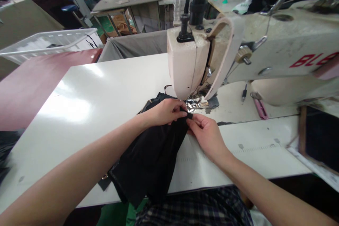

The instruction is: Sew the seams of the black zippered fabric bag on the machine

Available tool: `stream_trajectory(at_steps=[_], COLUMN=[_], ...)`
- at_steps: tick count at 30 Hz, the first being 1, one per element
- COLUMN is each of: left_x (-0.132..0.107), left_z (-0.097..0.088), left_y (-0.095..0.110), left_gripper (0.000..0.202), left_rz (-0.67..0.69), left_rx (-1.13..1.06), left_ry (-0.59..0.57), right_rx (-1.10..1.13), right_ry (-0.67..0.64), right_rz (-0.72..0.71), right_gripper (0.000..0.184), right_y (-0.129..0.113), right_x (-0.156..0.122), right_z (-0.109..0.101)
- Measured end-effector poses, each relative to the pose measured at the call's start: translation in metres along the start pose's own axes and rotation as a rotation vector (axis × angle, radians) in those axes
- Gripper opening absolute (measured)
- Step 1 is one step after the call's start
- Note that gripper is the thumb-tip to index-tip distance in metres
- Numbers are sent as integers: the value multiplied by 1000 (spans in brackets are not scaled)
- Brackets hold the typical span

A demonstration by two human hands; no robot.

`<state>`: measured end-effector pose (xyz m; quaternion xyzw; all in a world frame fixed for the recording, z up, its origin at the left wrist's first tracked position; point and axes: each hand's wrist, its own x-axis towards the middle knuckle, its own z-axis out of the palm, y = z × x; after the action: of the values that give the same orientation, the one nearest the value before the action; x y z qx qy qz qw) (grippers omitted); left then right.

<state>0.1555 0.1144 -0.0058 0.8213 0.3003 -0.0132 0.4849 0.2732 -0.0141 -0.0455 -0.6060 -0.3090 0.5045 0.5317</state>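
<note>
A piece of black fabric (156, 152) lies on the white sewing table (113, 81), its lower end hanging at the front edge. A bit of metal zipper or trim shows along its left side. My left hand (169, 111) pinches the top right corner of the fabric, fingers closed. From the right, my right hand (205, 132) grips the same corner between thumb and fingers. Both hands are just in front of the presser foot and needle plate (197, 105) of the sewing machine (188, 60). The exact fold between the fingertips is hidden.
Right of the needle area lie a dark pen-like tool (244, 93) and pink-handled thread snips (261, 108). A dark framed panel (320, 137) sits at the far right. Behind on the left are a white plastic basket (53, 44) and a pink surface (39, 81).
</note>
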Motion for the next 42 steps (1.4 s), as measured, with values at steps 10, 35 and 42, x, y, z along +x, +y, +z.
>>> stream_trajectory(at_steps=[10, 35, 42], left_x=[3, 19, 20], left_z=[3, 20, 20], left_y=[-6, 4, 3], left_gripper=[8, 16, 14], left_rz=[-54, -242, -200], left_rx=[-55, -92, -115], left_ry=[49, 328, 360], right_rx=[-159, -269, -222], right_ry=[25, -207, -191], right_rz=[-95, 25, 66], right_gripper=[31, 69, 70], right_y=[-2, -5, -4], right_x=[0, 21, 22], right_z=[2, -26, -22])
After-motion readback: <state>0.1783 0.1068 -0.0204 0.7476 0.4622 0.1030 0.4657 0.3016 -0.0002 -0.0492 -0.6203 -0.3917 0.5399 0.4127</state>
